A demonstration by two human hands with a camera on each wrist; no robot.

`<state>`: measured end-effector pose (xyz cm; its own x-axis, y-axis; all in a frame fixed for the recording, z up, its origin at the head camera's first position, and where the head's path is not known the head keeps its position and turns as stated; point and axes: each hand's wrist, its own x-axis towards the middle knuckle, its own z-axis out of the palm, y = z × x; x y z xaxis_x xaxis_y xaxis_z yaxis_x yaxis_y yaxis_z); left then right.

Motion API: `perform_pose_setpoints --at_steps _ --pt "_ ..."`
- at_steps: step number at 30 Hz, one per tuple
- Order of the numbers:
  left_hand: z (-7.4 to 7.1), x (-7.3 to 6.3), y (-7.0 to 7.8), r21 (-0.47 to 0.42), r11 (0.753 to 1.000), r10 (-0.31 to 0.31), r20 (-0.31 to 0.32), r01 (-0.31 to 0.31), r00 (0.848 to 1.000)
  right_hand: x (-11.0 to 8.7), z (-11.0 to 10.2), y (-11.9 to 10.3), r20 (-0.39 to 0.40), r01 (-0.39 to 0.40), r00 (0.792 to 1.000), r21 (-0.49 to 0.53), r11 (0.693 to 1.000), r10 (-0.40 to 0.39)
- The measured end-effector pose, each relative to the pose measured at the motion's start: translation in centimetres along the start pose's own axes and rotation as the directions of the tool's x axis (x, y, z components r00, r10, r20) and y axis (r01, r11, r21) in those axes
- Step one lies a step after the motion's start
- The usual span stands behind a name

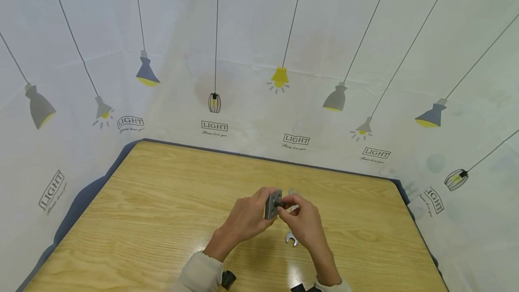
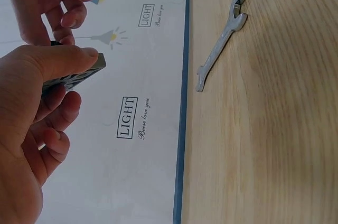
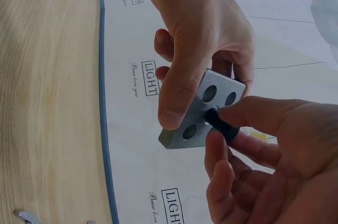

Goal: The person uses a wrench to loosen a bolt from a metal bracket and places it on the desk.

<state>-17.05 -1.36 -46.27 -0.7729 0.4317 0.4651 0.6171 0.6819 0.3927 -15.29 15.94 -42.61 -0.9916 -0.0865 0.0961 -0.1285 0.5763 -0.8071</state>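
My left hand (image 1: 248,213) grips a grey metal plate (image 3: 198,114) by its edges, thumb along one side. Several round holes show in the plate's face, which is tilted up off the table. A black bolt (image 3: 226,127) sticks out of a hole near the plate's middle, and my right hand (image 1: 305,222) pinches it between thumb and fingers. How deep the bolt sits cannot be told. Beneath the hands, a silver open-ended wrench (image 2: 217,47) lies on the table, partly hidden by the right hand in the head view.
The wooden table (image 1: 162,193) has a dark blue border (image 1: 243,154) along its back edge. A pale wall sheet (image 1: 251,21) printed with hanging lamps and the word LIGHT surrounds it at the back and sides.
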Motion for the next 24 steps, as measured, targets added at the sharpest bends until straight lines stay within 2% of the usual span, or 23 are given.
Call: perform_pose_setpoints --at_steps 6,14,24 --pt "0.05 0.01 0.04 -0.011 1.000 -0.011 0.008 0.011 1.000 -0.10 -0.05 0.07 -0.007 0.016 1.000 -0.026 1.000 -0.016" --pt "0.19 0.21 0.11 -0.010 1.000 0.000 -0.015 0.000 1.000 -0.25 0.03 -0.03 -0.054 0.072 0.995 -0.121 0.990 -0.079" --pt "-0.05 0.36 0.27 0.005 1.000 0.000 -0.003 0.000 1.000 -0.14 -0.08 -0.07 -0.049 0.093 0.994 -0.102 0.990 -0.098"
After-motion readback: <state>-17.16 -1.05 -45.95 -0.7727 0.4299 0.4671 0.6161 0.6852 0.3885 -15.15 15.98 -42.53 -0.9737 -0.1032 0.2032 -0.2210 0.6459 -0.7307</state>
